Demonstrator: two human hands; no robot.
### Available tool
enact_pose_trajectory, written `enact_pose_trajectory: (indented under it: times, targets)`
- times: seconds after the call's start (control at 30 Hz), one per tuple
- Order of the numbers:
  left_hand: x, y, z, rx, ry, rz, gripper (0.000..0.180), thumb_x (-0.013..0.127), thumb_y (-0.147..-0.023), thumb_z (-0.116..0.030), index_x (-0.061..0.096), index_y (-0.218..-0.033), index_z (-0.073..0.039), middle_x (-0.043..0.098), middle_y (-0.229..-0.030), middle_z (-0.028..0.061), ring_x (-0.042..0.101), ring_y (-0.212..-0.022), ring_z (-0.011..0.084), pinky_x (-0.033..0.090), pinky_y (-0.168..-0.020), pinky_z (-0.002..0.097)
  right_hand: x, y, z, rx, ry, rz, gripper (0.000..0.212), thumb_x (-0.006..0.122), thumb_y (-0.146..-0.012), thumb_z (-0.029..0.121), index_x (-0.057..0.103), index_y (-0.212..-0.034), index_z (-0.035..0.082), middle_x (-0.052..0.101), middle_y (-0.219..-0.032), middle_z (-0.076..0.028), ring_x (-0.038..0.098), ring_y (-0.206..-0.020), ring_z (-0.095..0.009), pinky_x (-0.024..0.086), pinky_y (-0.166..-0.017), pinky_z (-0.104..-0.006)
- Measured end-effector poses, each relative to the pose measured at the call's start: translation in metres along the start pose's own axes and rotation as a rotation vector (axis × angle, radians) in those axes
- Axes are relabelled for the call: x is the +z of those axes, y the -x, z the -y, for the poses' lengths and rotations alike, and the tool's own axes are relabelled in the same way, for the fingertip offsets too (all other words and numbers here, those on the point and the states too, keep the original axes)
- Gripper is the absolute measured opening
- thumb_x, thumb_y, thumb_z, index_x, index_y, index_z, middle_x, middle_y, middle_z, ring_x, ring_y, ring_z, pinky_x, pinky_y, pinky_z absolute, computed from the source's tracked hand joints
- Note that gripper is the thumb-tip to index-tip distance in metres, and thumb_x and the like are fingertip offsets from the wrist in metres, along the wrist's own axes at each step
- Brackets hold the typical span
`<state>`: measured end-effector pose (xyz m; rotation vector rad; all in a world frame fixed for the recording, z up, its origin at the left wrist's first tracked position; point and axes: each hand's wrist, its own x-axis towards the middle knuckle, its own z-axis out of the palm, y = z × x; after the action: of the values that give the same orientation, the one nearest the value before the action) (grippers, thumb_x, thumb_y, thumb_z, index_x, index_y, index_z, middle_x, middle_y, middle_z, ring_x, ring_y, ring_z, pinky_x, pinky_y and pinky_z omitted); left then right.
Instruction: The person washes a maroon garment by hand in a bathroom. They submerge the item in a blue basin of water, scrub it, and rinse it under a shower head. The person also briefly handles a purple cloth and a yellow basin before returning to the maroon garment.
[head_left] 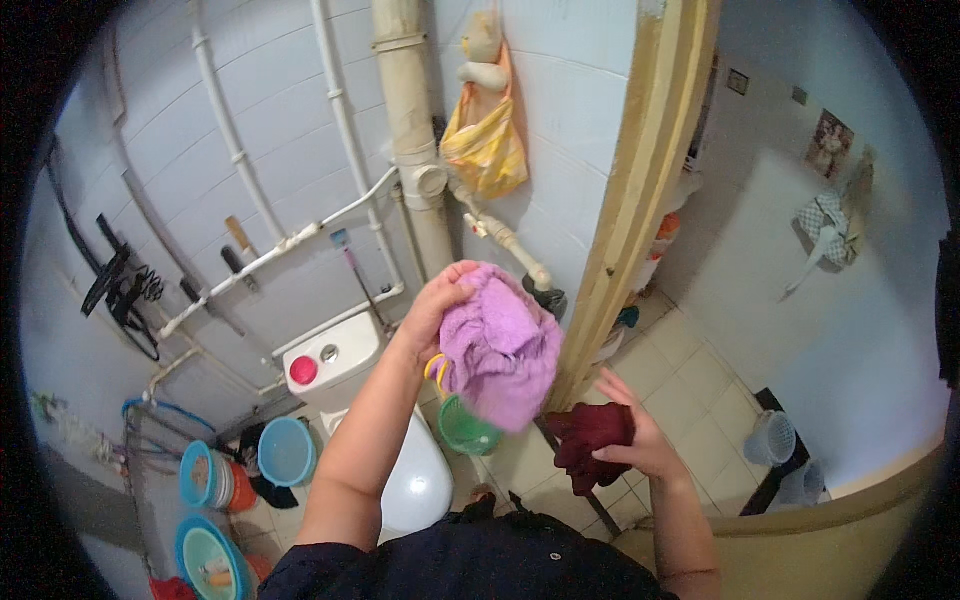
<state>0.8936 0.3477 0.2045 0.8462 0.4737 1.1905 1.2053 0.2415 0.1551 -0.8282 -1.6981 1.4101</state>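
My left hand (pixel 430 312) is raised in front of me, its fingers closed on the upper edge of a fluffy purple cloth (pixel 505 345). The cloth hangs down in loose folds, and a yellow loop (pixel 436 370) shows beside it under my wrist. Lower and to the right, my right hand (pixel 648 440) grips a crumpled dark red cloth (pixel 588 445) between thumb and fingers, with some fingertips stretched upward. The two cloths are apart. Below the purple cloth, a green basket (pixel 468 428) stands on the floor, partly hidden.
A white toilet (pixel 415 480) stands below my left forearm, a red round item (pixel 303 370) on its tank. Blue basins (pixel 287 452) and buckets sit at left. A wooden door frame (pixel 630 200) rises at right, with tiled floor (pixel 690 350) beyond. A yellow bag (pixel 487 140) hangs on the wall.
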Motion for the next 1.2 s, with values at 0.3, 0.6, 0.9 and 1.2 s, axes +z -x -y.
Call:
enact_pose_trajectory:
  times: [0.3,0.6,0.9,1.2]
  targets:
    - [-0.011,0.142,0.019,0.080,0.409,-0.063,0.064,0.047,-0.063,-0.002,0.039,-0.126,-0.002,0.046,-0.127,0.0169,0.046,-0.118,0.0307,0.035,-0.104,0.0415,0.084,-0.052,-0.044,0.160,-0.294,0.777,0.077,0.076,-0.061,0.009,0.043,-0.130,0.004,0.045,-0.129,-0.012,0.034,-0.126,-0.021,0.030,-0.103,-0.0380]
    - [-0.058,0.369,-0.023,0.382,-0.097,-0.675,0.074,0.046,-0.063,0.004,0.033,-0.135,-0.003,0.044,-0.131,0.0151,0.047,-0.117,0.0265,0.038,-0.101,0.0365,0.203,-0.058,-0.043,0.275,-0.300,1.034,0.077,0.075,-0.058,0.012,0.046,-0.129,0.005,0.042,-0.118,-0.008,0.043,-0.113,-0.022,0.029,-0.100,-0.0316]
    - [-0.052,0.576,0.017,0.423,-0.003,-0.963,0.070,0.047,-0.068,0.004,0.032,-0.136,-0.004,0.043,-0.131,0.0147,0.046,-0.118,0.0260,0.040,-0.100,0.0363,0.371,-0.026,-0.059,0.313,-0.110,1.276,0.083,0.073,-0.058,0.006,0.039,-0.134,0.006,0.044,-0.126,-0.009,0.044,-0.116,-0.022,0.031,-0.102,-0.0329]
    - [-0.087,0.744,0.106,0.519,0.146,-1.283,0.048,0.045,-0.082,-0.001,0.038,-0.129,-0.004,0.055,-0.116,0.0099,0.058,-0.101,0.0208,0.048,-0.087,0.0334,0.529,0.016,-0.050,0.588,-0.335,1.067,0.078,0.063,-0.059,-0.003,0.037,-0.132,0.000,0.052,-0.121,-0.014,0.052,-0.110,-0.026,0.039,-0.097,-0.0376]
